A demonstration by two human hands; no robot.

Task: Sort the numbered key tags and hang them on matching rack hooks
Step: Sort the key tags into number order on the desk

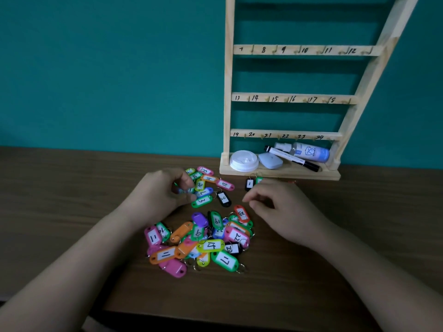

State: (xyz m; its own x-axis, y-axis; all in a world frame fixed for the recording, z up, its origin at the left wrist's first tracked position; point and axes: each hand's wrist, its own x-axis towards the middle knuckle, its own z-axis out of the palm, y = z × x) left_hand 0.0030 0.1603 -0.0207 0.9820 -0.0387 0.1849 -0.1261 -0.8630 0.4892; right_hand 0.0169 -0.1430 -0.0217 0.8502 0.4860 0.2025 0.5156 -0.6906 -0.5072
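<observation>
Lying heaped, bright plastic key tags [211, 245] bear handwritten white number labels.

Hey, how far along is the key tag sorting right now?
Early. Done: only the black tag sits apart by the rack. In hand: the left hand touches the far cluster; the right hand holds nothing. Left: the main pile is unsorted and all visible hooks are empty.
</observation>
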